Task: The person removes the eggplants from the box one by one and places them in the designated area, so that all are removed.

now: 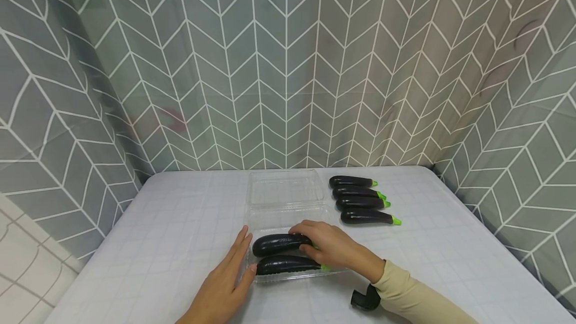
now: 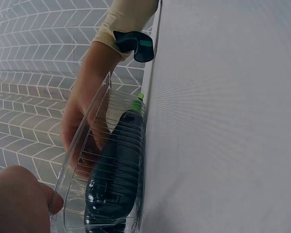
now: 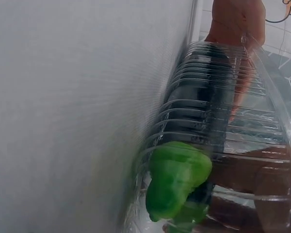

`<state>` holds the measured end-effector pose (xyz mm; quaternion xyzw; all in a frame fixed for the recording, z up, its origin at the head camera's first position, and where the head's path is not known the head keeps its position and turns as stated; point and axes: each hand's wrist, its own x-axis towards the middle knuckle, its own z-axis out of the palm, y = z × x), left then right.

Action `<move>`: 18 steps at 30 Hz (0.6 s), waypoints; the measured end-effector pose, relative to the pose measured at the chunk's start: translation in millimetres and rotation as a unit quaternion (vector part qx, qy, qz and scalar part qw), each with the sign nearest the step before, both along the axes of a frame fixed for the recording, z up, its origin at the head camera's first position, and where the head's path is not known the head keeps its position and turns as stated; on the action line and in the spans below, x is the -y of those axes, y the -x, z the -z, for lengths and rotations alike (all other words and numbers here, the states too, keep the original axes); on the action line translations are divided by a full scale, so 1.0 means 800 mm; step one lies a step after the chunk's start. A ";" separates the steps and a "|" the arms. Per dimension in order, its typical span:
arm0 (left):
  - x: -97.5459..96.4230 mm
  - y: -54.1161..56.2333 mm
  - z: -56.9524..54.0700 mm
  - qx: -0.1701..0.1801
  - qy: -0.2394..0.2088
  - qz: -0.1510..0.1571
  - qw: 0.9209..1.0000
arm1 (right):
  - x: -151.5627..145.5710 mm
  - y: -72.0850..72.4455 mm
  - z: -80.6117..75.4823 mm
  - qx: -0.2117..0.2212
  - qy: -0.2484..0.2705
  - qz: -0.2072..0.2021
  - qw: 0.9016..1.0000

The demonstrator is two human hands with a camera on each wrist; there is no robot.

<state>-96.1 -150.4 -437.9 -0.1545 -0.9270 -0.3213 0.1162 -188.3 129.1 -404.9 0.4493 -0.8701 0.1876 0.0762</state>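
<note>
Two dark eggplants lie side by side in a clear plastic clamshell container (image 1: 310, 275) whose lid (image 1: 285, 189) is folded back. My right hand (image 1: 330, 244) grips the right end of the farther eggplant (image 1: 276, 244), its fingers over the top. The nearer eggplant (image 1: 288, 264) rests along the container's front wall, its green stem (image 3: 177, 177) seen through the ribbed side in the right wrist view. My left hand (image 1: 227, 276) rests at the container's left side with fingers extended, the thumb near the front left corner. In the left wrist view the left thumb (image 2: 52, 200) touches the rim.
Several more eggplants (image 1: 366, 215) lie in a stacked row to the right of the lid, green stems pointing right. A black curved device (image 1: 365, 299) is at the right wrist. A patterned curtain (image 1: 288, 89) stands behind the white-covered table (image 1: 180, 224).
</note>
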 end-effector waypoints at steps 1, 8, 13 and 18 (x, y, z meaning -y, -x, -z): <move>0.000 0.000 0.000 -0.001 0.000 0.000 1.000 | 0.000 0.000 0.000 0.000 0.001 -0.001 1.000; 0.000 0.000 -0.002 0.006 0.000 0.001 1.000 | 0.000 0.000 -0.001 0.005 0.010 -0.005 1.000; 0.000 0.000 -0.002 0.020 0.000 -0.002 1.000 | 0.000 0.000 -0.001 0.006 0.013 -0.004 1.000; 0.000 0.000 -0.002 0.024 -0.001 -0.002 1.000 | 0.000 0.000 -0.001 0.004 0.018 -0.006 1.000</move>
